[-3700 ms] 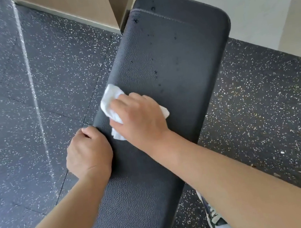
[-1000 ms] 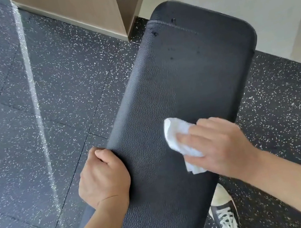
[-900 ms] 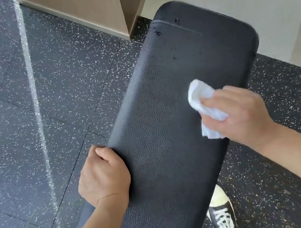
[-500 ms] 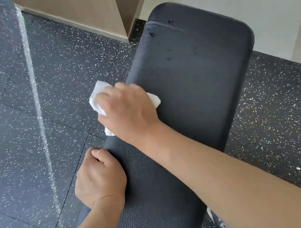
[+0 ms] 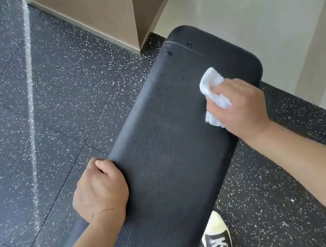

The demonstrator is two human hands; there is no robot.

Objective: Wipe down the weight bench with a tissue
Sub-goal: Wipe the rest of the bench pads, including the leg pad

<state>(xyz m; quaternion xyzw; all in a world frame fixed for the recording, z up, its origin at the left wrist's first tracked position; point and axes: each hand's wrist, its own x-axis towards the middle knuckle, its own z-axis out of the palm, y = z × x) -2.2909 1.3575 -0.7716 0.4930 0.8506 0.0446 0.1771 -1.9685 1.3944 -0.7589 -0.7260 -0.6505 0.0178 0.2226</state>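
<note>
The left hand [image 5: 100, 190] curls over the near left edge of the weight bench [image 5: 169, 154], gripping the padded rim to steady it. That pad looks firm and grained, not slippery. Farther right, the right hand [image 5: 239, 106] pinches a bunched white tissue [image 5: 210, 85] against the far right side; it looks soft, light and easily torn, best held wadded.

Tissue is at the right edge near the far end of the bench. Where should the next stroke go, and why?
Probably sweep the tissue left and forward toward the far corner: dark specks show by the seam there. The right hand holds the tissue and the left hand holds the bench edge.
</note>
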